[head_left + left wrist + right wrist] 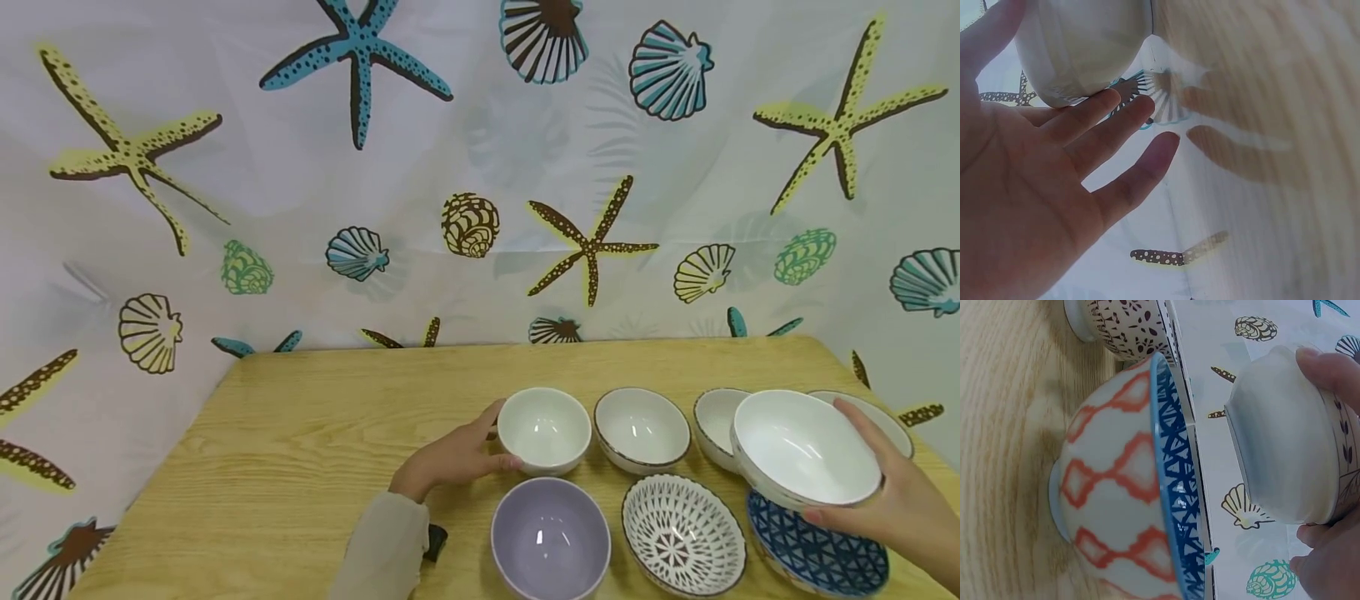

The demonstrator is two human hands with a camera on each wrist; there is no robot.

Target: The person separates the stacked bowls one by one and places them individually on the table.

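My left hand (pixel 468 450) holds the left side of a plain white bowl (pixel 545 429), thumb at the front. In the left wrist view, the fingers of the left hand (pixel 1041 169) lie along this bowl (pixel 1085 44). At the right, my right hand (pixel 892 496) grips a larger white bowl (pixel 806 450) by its side, thumb and fingers spread around it. That bowl (pixel 1288 437) is raised above the table and has a dark leaf pattern outside. Below it sits a bowl with a blue patterned inside (pixel 817 546); its outside (pixel 1113 469) has red diamond shapes.
A purple bowl (pixel 551 537) and a bowl with a dark radiating pattern (pixel 682 533) stand in front. Behind are a dark-rimmed white bowl (pixel 641 425), another (pixel 716 417) and a partly hidden one (pixel 892 425). A patterned cloth (pixel 480 167) hangs behind the wooden table (pixel 300 467).
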